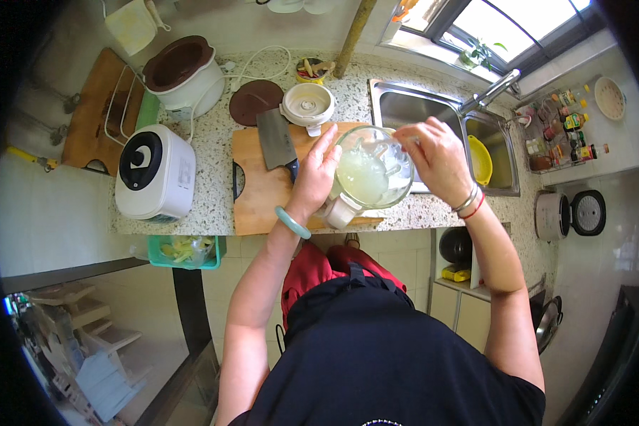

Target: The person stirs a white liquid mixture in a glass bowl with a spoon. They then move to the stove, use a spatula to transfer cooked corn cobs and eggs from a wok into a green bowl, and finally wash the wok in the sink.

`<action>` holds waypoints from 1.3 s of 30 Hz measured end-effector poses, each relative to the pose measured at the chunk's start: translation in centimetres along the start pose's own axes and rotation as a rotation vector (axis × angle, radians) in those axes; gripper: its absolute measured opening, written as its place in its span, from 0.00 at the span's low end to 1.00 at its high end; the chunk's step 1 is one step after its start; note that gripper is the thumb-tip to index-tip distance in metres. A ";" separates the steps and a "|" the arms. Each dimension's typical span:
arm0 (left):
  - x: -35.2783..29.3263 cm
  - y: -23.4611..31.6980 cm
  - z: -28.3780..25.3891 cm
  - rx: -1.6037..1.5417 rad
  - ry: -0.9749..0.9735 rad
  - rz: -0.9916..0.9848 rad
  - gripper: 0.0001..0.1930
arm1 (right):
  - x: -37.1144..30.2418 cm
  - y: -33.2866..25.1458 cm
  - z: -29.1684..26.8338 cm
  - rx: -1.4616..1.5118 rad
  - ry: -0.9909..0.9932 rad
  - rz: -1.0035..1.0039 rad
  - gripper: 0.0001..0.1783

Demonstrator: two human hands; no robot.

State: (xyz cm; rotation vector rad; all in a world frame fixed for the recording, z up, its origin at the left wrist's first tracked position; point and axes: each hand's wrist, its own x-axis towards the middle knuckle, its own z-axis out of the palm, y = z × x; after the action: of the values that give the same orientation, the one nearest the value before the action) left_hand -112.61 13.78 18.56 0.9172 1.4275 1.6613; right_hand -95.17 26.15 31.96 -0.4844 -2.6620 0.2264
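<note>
A clear glass blender jug with a white handle is at the right side of the wooden cutting board. Cloudy pale-green liquid with whitish foam lies inside it. My left hand cups the jug's left side, fingers long and close together. At the jug's right rim, my right hand is closed with its fingertips pinched; what they hold, if anything, is hidden. A cleaver with a dark handle lies on the cutting board. Behind the jug stands a round white blender part.
A white rice cooker and a white pot with brown inside stand left, near a brown lid. The steel sink holds a yellow basin. A green bin hangs below the counter's front edge. Bottles line the right wall.
</note>
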 end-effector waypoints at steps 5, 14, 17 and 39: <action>0.0 1.0 0.3 -0.031 -0.061 -0.091 0.25 | 1.8 0.5 -0.7 -0.170 -0.014 -0.124 0.05; 0.5 0.5 0.5 -0.047 -0.066 -0.078 0.25 | -2.6 0.4 1.1 -0.078 -0.132 -0.017 0.04; 0.5 0.6 0.4 -0.056 -0.065 -0.071 0.25 | -1.3 0.1 -0.9 -0.037 -0.040 -0.025 0.03; 0.2 1.1 0.0 -0.007 -0.048 -0.053 0.25 | -0.7 0.8 2.3 -0.116 -0.167 -0.046 0.05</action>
State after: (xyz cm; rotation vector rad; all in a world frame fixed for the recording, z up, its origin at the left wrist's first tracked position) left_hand -112.86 13.86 19.69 0.9016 1.4013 1.5938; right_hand -95.40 26.42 29.44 -0.4583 -2.8583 0.1028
